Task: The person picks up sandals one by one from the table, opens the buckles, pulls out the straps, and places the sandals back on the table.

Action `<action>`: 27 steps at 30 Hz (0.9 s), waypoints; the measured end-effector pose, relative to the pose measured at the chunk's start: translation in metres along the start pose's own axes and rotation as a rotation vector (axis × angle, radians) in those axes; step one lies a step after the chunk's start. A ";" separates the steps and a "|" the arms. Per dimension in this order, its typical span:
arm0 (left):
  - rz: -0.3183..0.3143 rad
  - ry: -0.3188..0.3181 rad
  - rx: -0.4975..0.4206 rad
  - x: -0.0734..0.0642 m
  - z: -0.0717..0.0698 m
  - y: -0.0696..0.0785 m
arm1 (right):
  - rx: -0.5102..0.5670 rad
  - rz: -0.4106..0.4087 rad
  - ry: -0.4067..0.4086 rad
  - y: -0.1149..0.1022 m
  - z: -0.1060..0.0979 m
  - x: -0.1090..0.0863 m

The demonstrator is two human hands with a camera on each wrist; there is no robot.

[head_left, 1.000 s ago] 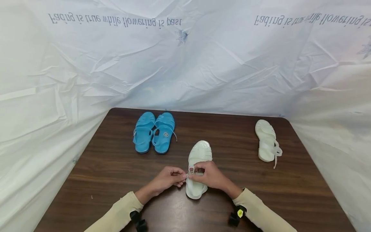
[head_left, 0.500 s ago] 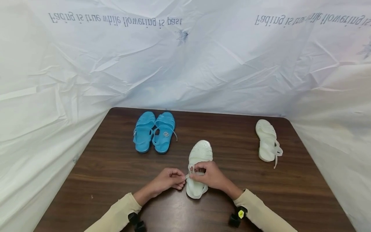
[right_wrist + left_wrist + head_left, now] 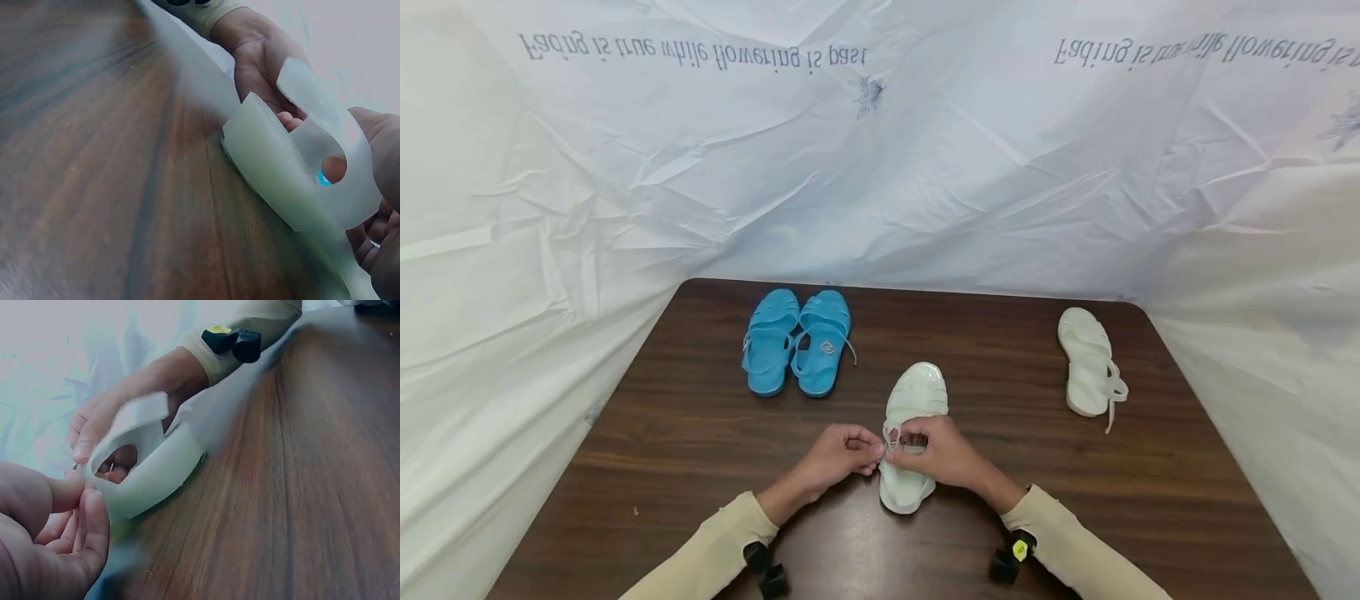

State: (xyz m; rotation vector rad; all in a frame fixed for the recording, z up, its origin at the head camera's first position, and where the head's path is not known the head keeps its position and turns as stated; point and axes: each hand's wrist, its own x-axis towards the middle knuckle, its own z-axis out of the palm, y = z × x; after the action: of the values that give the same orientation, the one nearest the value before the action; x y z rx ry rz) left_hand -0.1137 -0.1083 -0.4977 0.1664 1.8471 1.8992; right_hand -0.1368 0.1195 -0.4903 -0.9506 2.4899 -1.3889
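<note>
So the white sandal [image 3: 917,396] is lying on the tabletop [image 3: 1015,450] between both hands, toe pointing away from the person past the right hand [image 3: 946,450], long axis running roughly front-to-back. That hand's pinching the strap by the buckle [image 3: 893,445]; the left hand [image 3: 842,450] is pinching at the sandal's left edge. Head view's showing the toe; right wrist's showing an upright side piece [image 3: 350,206] with a rounded opening.
</note>
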 end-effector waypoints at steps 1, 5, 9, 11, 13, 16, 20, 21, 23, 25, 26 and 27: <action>0.009 0.008 0.004 0.000 0.000 -0.001 | -0.001 -0.001 -0.001 0.000 0.001 0.000; 0.030 0.014 -0.025 -0.006 -0.002 -0.007 | -0.004 0.014 -0.010 -0.001 0.002 0.000; 0.051 -0.019 -0.038 -0.009 -0.002 -0.010 | 0.005 0.004 0.000 -0.001 0.001 0.001; 0.062 -0.023 -0.029 -0.009 -0.001 -0.011 | 0.008 -0.002 -0.001 -0.001 0.000 0.003; 0.072 -0.014 -0.021 -0.008 0.001 -0.012 | 0.014 -0.002 -0.009 -0.001 -0.002 0.005; 0.092 0.011 -0.002 -0.006 0.003 -0.011 | 0.024 0.012 -0.029 0.000 -0.004 0.008; 0.124 0.043 0.047 -0.004 0.006 -0.010 | 0.035 0.028 -0.030 -0.001 -0.009 0.012; 0.135 0.047 0.059 -0.004 0.007 -0.009 | 0.036 0.026 -0.026 -0.001 -0.011 0.014; 0.154 0.058 0.087 -0.003 0.008 -0.008 | 0.042 0.030 -0.024 -0.004 -0.014 0.017; 0.166 0.067 0.108 -0.002 0.009 -0.007 | 0.046 0.024 -0.030 -0.007 -0.016 0.021; 0.170 0.072 0.119 -0.002 0.009 -0.007 | 0.049 0.020 -0.036 -0.008 -0.017 0.023; 0.173 0.076 0.127 -0.002 0.009 -0.006 | 0.050 0.019 -0.045 -0.010 -0.018 0.025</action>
State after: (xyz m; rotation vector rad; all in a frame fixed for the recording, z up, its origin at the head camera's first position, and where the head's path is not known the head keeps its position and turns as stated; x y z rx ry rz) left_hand -0.1065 -0.1007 -0.5023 0.3093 2.0647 1.9247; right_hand -0.1589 0.1138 -0.4676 -0.9355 2.4135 -1.4018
